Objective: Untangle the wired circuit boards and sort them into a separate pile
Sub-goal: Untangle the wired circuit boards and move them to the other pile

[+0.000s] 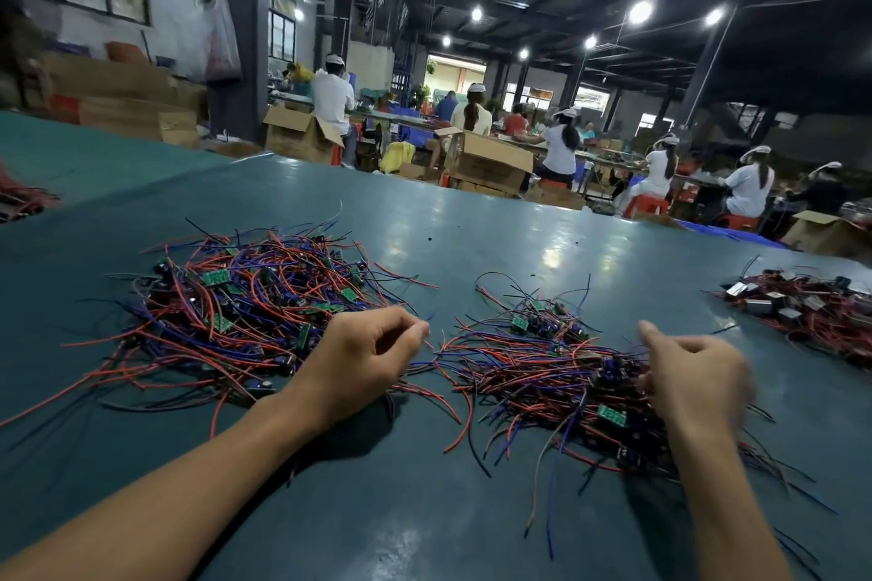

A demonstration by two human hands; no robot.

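Observation:
A large tangled pile of wired circuit boards [245, 311], small green boards with red, blue and black wires, lies on the teal table [472, 231] at the left. A smaller pile [542, 373] of the same boards lies at centre right. My left hand [363, 359] rests between the two piles, at the big pile's right edge. Its fingers are curled, with thumb and forefinger pinched together on thin wires. My right hand [693, 382] is blurred by motion and sits on the right side of the smaller pile. Its fingers curl down into the wires and its thumb is raised.
A third heap of wired parts with grey blocks [802, 311] lies at the table's right edge. More red wires [19, 198] lie at the far left. Beyond the table's far edge, several seated people [561, 146] work among cardboard boxes [490, 160].

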